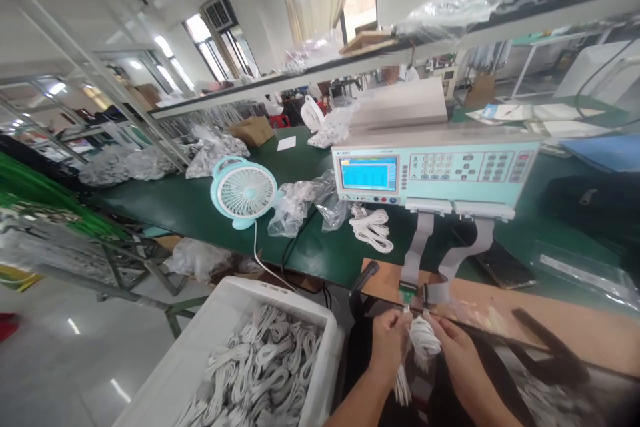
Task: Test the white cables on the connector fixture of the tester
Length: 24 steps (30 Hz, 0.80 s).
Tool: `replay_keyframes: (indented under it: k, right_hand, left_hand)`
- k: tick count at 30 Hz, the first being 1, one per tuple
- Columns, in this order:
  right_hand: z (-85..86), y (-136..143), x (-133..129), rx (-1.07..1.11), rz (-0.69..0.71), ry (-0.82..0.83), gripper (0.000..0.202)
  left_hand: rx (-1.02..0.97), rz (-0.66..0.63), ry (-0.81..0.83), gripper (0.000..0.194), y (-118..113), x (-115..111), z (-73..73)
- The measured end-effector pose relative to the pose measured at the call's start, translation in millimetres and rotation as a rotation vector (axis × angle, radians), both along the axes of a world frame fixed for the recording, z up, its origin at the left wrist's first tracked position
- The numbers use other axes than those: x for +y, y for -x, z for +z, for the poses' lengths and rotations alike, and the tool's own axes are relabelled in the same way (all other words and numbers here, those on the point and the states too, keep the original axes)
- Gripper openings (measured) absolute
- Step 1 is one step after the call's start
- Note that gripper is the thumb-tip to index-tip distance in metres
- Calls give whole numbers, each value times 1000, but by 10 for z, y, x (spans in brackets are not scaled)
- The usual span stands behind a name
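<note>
At the front edge of the bench, my left hand [389, 341] is closed in a pinch on one end of a white cable, right at a small green connector board [407, 293]. That board sits at the end of a grey ribbon cable [416, 255]. My right hand [454, 341] is closed on the other side of the coiled white cable [425, 339], just below the dark connector of a second ribbon cable [444, 283]. The coil hangs between both hands. Whether the plugs are seated cannot be made out. Both ribbons run up to a cable tester [435, 170] with a lit screen.
A white bin [227, 293] full of coiled cables stands at lower left. On the green bench are a small fan [245, 192], plastic bags [293, 208], a loose white cable coil [371, 228] and a dark phone [505, 265]. A shelf crosses above; a person sits behind the tester.
</note>
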State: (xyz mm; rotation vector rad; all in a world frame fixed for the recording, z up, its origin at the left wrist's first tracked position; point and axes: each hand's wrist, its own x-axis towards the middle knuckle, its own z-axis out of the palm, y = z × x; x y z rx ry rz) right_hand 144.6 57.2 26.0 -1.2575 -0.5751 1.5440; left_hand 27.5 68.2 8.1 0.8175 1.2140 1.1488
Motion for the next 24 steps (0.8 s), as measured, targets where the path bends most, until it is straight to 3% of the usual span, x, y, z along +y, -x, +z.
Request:
replay_keyframes:
  k: [7, 17, 24]
  right_hand:
    - [-54, -21, 59, -36, 6, -26, 38]
    - [88, 0, 22, -45, -32, 4, 40]
    - [-44, 0, 58, -28, -5, -73, 33]
  left_hand:
    - [100, -28, -55, 40, -13, 152, 92]
    - [117, -10, -48, 48, -55, 145, 110]
    - [117, 13, -91, 47, -81, 171, 80]
